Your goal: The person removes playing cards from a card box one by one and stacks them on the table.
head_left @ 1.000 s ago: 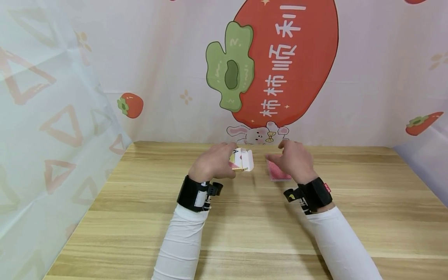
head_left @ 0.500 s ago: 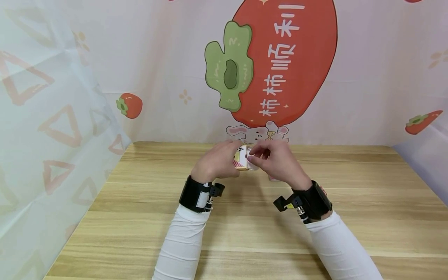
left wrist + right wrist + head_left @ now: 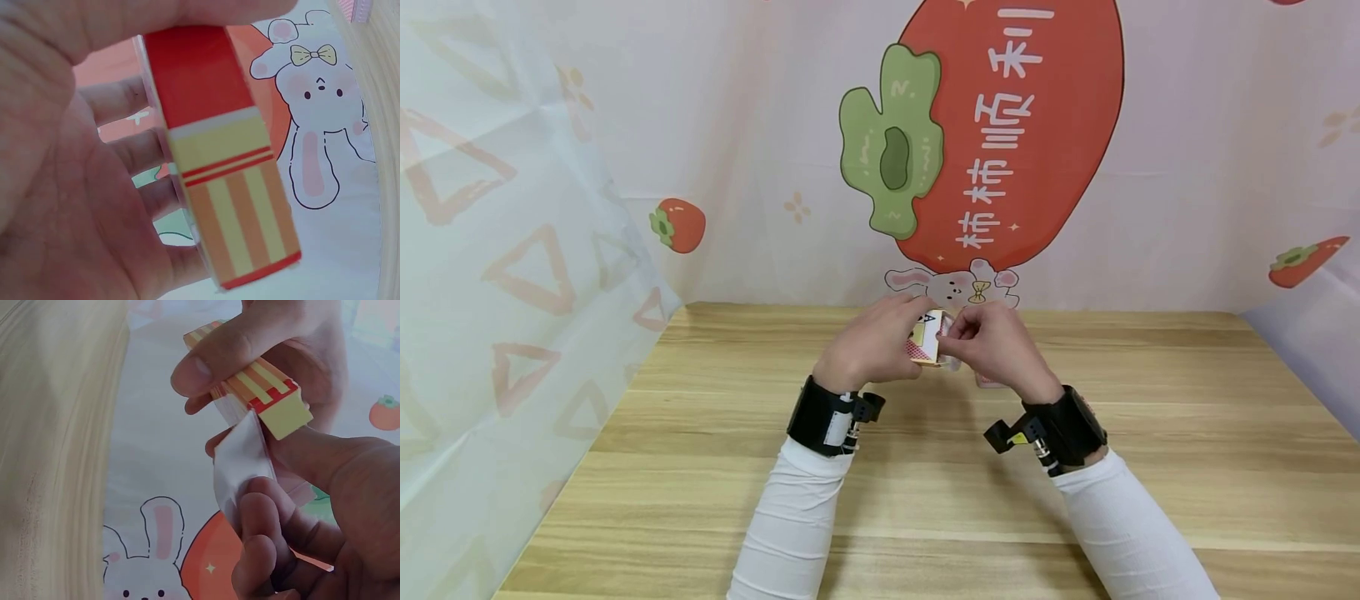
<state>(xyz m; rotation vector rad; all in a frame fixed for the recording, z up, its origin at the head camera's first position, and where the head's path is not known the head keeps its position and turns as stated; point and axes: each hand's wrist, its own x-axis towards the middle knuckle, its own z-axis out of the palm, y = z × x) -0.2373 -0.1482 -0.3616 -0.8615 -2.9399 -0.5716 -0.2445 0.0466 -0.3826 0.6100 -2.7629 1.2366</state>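
My left hand [image 3: 872, 342] grips a small playing-card box [image 3: 927, 336], its printed "A" facing up in the head view. Orange and yellow stripes run along the box's narrow side [image 3: 234, 206], with a red band at one end. In the right wrist view, a yellow end face [image 3: 286, 417] shows. Beside that end, the thumb and fingers of my right hand [image 3: 1003, 350] pinch a thin white flap [image 3: 240, 459]. Whether the flap is joined to the box is hidden by fingers. A pink-backed deck of cards [image 3: 987, 382] lies below my right hand, mostly covered.
Both hands work over the far part of the wooden table [image 3: 917, 500]. A printed cloth [image 3: 760, 150] with a big red persimmon and a rabbit hangs behind the table's back edge. More cloth covers the left side.
My right hand has moved left from above the pink-backed deck to the card box's flap and now pinches it. My left hand has shifted slightly right with the box.
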